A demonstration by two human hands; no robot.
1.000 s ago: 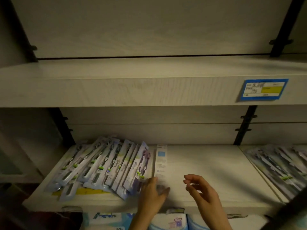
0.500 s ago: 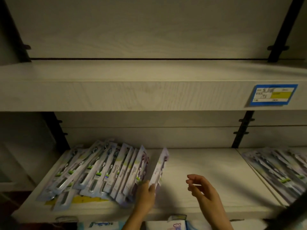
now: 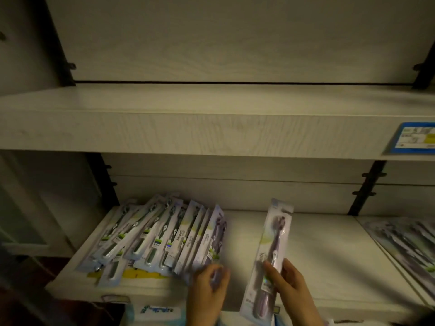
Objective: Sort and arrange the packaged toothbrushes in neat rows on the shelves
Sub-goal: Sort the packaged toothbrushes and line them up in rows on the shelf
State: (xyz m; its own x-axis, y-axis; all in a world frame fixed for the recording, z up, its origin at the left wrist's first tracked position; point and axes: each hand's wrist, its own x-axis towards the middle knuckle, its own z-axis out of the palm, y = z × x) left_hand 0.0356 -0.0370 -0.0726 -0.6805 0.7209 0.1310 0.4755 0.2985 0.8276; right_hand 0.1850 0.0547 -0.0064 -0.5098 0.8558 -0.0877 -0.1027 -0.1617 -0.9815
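Observation:
A leaning row of packaged toothbrushes (image 3: 164, 236) covers the left part of the lower shelf (image 3: 324, 250). My left hand (image 3: 208, 288) rests against the front end of the rightmost packs, its fingers blurred against their lower edge. My right hand (image 3: 286, 282) holds one purple packaged toothbrush (image 3: 274, 241) by its lower half, lengthwise above the middle of the shelf, its front face toward me. A second pile of toothbrush packs (image 3: 407, 245) lies on the neighbouring shelf at the right.
The upper shelf (image 3: 211, 118) overhangs the work area, with a blue price tag (image 3: 414, 137) on its front edge at the right. Black shelf brackets (image 3: 367, 187) run up the back wall. Blue-and-white packages (image 3: 155, 311) sit below the lower shelf.
The single pack has passed from my left hand to my right hand and moved right, turning face up. My left hand has gone back to the row's front edge. The view shifted left.

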